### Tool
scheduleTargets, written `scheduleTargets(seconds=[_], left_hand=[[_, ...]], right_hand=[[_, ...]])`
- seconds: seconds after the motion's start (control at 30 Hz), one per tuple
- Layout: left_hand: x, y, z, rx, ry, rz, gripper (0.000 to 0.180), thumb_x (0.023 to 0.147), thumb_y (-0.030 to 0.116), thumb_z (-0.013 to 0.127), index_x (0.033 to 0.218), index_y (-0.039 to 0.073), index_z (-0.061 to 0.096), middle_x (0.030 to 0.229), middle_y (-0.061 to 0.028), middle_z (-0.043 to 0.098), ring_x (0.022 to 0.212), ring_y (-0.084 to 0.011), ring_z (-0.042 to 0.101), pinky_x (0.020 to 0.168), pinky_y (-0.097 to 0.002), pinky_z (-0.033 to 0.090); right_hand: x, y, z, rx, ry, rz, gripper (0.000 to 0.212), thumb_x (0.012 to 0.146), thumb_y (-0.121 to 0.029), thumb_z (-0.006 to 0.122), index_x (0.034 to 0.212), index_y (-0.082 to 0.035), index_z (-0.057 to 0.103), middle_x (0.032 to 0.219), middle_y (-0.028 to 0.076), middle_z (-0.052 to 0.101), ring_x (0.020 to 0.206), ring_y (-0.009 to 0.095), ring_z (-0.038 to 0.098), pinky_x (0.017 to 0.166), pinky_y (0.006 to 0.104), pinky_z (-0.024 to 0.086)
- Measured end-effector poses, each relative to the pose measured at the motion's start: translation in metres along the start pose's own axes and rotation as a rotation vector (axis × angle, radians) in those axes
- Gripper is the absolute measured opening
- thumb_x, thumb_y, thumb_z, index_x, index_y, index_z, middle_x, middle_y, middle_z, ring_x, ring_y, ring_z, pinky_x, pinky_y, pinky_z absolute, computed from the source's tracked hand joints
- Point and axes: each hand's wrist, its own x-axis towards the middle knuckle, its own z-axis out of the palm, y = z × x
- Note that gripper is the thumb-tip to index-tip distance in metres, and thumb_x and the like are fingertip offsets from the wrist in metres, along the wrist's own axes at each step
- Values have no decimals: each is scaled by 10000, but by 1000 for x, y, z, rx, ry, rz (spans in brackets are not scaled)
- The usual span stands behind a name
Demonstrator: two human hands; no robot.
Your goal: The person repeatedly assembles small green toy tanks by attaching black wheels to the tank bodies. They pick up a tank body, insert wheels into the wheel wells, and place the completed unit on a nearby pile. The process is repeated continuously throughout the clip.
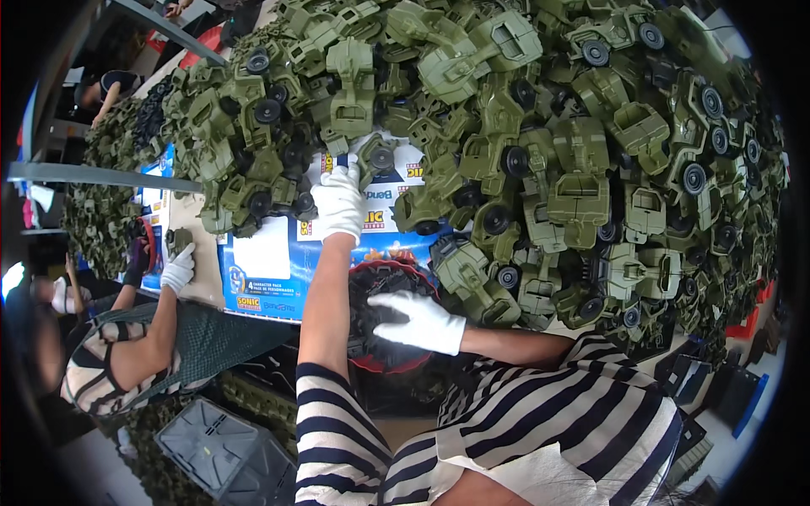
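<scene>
My left hand (337,204), in a white glove, reaches forward over the blue printed sheet (266,295). Its fingers are bent together at the edge of a green toy vehicle part (377,160) with a dark wheel; the exact grip is partly hidden. Closer to me, my right hand (418,322), also in a white glove, hovers palm down over a red-rimmed basket (390,368). Thumb and fingers of that hand are apart, with nothing seen between them. Dark small parts (364,291) lie in the basket, too blurred to name.
A large heap of green toy vehicles (578,194) covers the table ahead and to the right. At left, a co-worker's gloved hand (177,268) holds a green piece. A grey metal bar (101,175) crosses the left side. Grey crates (224,447) stand low at left.
</scene>
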Motion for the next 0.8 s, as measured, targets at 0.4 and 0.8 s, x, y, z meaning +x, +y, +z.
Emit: scheduleTargets(seconds=[0.4,0.8], left_hand=[[-224,-33,-139,-285,713,347,476,732,147,703,1167,280,562,983,-4,571,1048,-269,553,928,-483,477],[-368,70,-174,-1340,697,-287,282,811,-12,637,1077,67,587,1188,-189,621,1359,-387,422,1131,-517,307]], right_hand=[[18,-27,-86,701,258,-175,406,991,-153,578,1364,-17,492,1196,87,628,1031,199,638,847,311,518],[-48,-25,44,810,41,-104,488,1008,-182,532,1436,-49,340,1271,70,508,1130,180,548,874,351,516]])
